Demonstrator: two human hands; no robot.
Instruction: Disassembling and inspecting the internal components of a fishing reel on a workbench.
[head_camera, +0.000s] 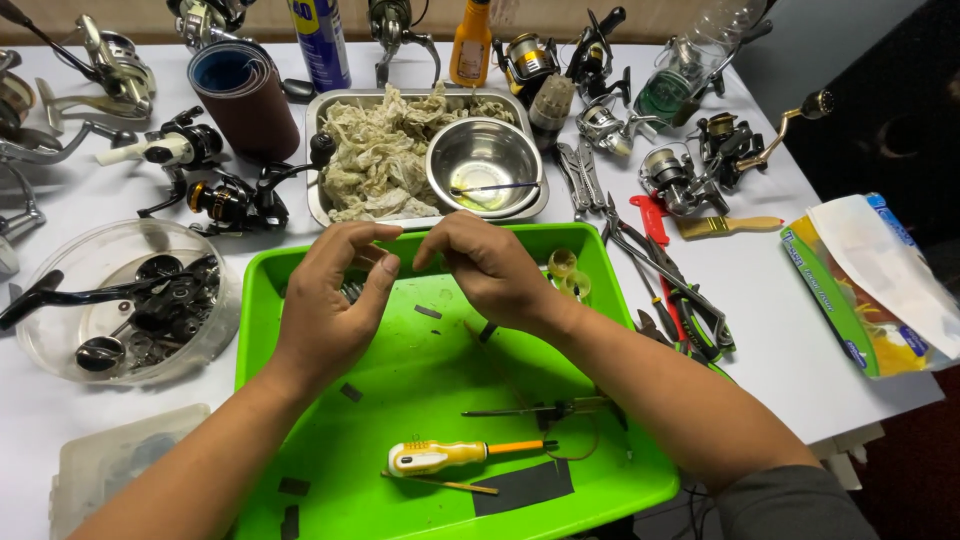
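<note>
My left hand (330, 300) and my right hand (485, 270) hover close together over the far half of a bright green tray (610, 290). The fingertips of both hands curl toward each other, pinching at a small dark metal part (352, 290) that is mostly hidden behind my left fingers. In the tray lie a white-and-orange handled screwdriver (455, 455), a thin dark tool (530, 410), a black square of sheet (525, 488) and small dark scraps.
A steel tray (325, 100) holds crumpled rags and a steel bowl (485, 165). Fishing reels (680, 175) ring the white table. A clear bowl of reel parts (120, 300) sits left; pliers (670, 280), a brush and a box lie right. Spray can and bottles stand behind.
</note>
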